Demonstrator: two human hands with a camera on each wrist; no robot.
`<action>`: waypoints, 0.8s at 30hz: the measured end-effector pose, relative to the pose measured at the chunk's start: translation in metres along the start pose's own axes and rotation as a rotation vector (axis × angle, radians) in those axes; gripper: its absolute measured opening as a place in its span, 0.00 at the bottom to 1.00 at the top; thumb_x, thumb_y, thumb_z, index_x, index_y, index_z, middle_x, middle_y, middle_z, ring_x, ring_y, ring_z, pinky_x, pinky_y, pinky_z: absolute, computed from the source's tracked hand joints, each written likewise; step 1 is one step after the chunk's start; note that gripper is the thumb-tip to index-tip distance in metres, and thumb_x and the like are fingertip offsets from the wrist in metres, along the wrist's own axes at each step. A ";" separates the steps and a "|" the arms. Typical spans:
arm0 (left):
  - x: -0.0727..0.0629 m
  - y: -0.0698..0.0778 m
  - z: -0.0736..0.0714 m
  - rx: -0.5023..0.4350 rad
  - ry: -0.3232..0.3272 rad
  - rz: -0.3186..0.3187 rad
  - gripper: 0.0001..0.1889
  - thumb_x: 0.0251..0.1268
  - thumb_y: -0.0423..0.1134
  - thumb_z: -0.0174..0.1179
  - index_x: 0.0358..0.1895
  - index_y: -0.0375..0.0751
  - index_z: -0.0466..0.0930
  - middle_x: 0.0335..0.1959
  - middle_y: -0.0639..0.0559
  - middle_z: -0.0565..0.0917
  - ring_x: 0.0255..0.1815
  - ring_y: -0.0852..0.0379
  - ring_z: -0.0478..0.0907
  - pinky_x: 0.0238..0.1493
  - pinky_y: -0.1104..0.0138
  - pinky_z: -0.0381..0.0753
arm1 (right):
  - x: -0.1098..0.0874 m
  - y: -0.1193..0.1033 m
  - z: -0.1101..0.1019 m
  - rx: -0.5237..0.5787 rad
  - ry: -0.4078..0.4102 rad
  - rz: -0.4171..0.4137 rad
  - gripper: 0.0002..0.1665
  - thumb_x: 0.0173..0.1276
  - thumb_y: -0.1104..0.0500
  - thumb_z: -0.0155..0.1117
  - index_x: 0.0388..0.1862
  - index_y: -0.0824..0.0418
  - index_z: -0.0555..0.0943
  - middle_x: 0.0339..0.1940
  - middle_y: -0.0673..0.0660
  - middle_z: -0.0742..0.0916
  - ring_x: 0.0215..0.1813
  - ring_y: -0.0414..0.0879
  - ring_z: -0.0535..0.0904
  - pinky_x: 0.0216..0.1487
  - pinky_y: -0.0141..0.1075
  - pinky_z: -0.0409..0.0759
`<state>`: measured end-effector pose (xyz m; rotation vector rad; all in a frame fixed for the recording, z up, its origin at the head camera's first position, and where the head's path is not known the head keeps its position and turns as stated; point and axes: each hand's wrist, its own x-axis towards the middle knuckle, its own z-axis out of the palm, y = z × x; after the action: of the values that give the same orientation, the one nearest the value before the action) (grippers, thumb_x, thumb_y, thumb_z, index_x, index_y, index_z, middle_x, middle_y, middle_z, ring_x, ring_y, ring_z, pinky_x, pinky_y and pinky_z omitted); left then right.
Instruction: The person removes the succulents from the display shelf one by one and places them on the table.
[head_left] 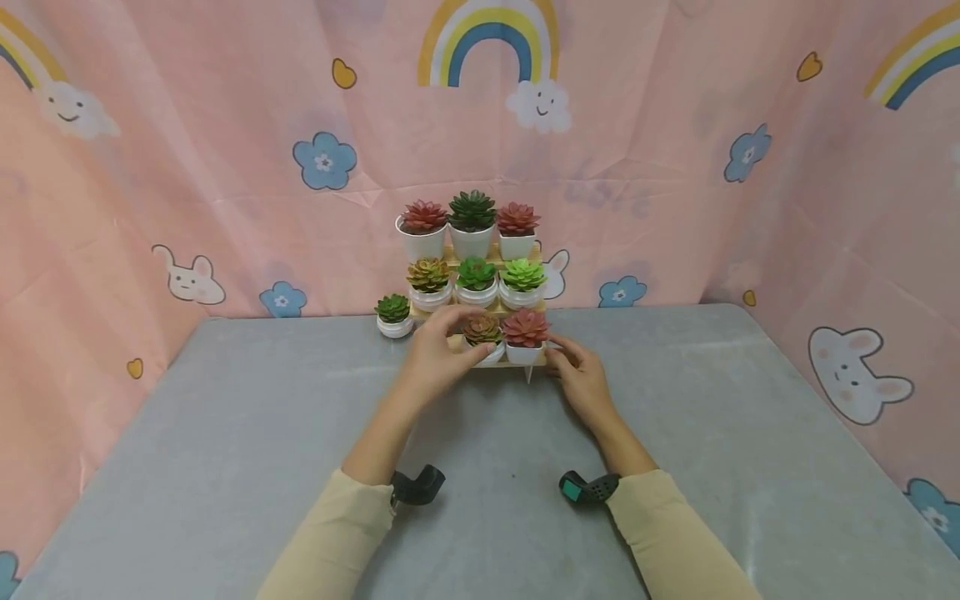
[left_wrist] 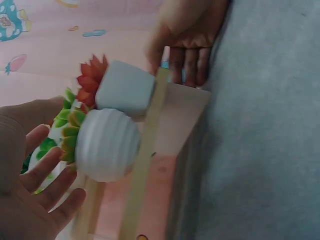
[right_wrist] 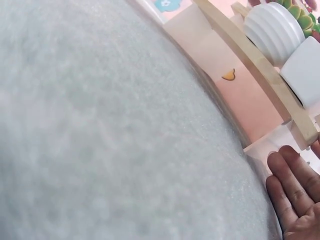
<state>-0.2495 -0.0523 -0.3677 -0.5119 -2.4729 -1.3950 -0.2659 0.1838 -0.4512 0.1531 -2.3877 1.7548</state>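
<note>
A tiered wooden stand point(head_left: 542, 360) with clear side panels carries rows of potted succulents. On its lowest plank sit an orange-green succulent point(head_left: 482, 329) in a ribbed white pot point(left_wrist: 107, 145) and a red succulent point(head_left: 525, 327) in a smooth white pot point(left_wrist: 125, 87). My left hand point(head_left: 437, 357) is beside the orange-green succulent, its thumb crossing before the pot in the head view. Spread fingers show in the left wrist view, without a clear grip. At the stand's right end, my right hand point(head_left: 583, 379) touches the lowest plank's end with its fingertips. Its other fingers point(right_wrist: 297, 187) extend loosely by the clear panel.
A small green succulent in a white pot point(head_left: 394, 317) stands on the grey table point(head_left: 262, 433), left of the stand. More succulents fill the upper tiers, such as the dark green one point(head_left: 472, 212). A pink patterned curtain point(head_left: 637, 167) hangs close behind.
</note>
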 end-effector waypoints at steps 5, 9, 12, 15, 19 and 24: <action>0.000 -0.009 0.008 0.030 0.022 0.041 0.24 0.56 0.37 0.76 0.58 0.45 0.82 0.55 0.47 0.84 0.58 0.51 0.81 0.60 0.54 0.82 | 0.002 0.001 0.001 0.032 0.001 -0.010 0.22 0.79 0.62 0.52 0.68 0.66 0.76 0.55 0.73 0.86 0.39 0.29 0.84 0.47 0.27 0.84; -0.001 -0.016 0.014 0.019 0.036 0.080 0.22 0.54 0.36 0.76 0.54 0.43 0.84 0.56 0.48 0.83 0.58 0.52 0.80 0.54 0.54 0.83 | 0.002 0.001 0.001 0.050 -0.002 -0.020 0.21 0.79 0.63 0.52 0.67 0.68 0.76 0.55 0.74 0.85 0.38 0.25 0.83 0.46 0.25 0.84; -0.002 -0.019 0.019 0.015 0.056 0.102 0.22 0.53 0.35 0.77 0.52 0.42 0.85 0.58 0.48 0.82 0.61 0.52 0.79 0.57 0.55 0.82 | 0.002 0.001 0.001 0.052 -0.006 -0.022 0.22 0.80 0.63 0.52 0.68 0.68 0.76 0.56 0.75 0.85 0.39 0.26 0.83 0.46 0.25 0.84; -0.003 -0.022 0.023 0.025 0.074 0.109 0.22 0.52 0.33 0.77 0.53 0.42 0.84 0.59 0.48 0.81 0.63 0.51 0.78 0.61 0.55 0.80 | 0.002 0.002 0.001 0.041 -0.008 -0.020 0.22 0.80 0.61 0.52 0.68 0.67 0.76 0.55 0.74 0.85 0.39 0.28 0.83 0.47 0.26 0.84; -0.005 -0.024 0.028 0.030 0.094 0.116 0.24 0.51 0.32 0.77 0.55 0.43 0.83 0.60 0.48 0.79 0.63 0.50 0.78 0.62 0.55 0.80 | 0.002 0.002 0.001 0.039 -0.010 -0.017 0.22 0.80 0.61 0.52 0.68 0.66 0.76 0.56 0.73 0.85 0.39 0.30 0.84 0.48 0.27 0.84; -0.007 -0.025 0.031 0.017 0.117 0.134 0.25 0.50 0.31 0.77 0.55 0.43 0.84 0.59 0.48 0.79 0.62 0.50 0.79 0.62 0.55 0.81 | 0.000 0.001 0.001 0.047 -0.012 -0.015 0.22 0.80 0.60 0.52 0.69 0.66 0.76 0.56 0.74 0.85 0.41 0.33 0.85 0.49 0.29 0.85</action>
<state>-0.2553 -0.0387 -0.4056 -0.5643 -2.3107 -1.3125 -0.2666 0.1837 -0.4524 0.1873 -2.3483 1.8096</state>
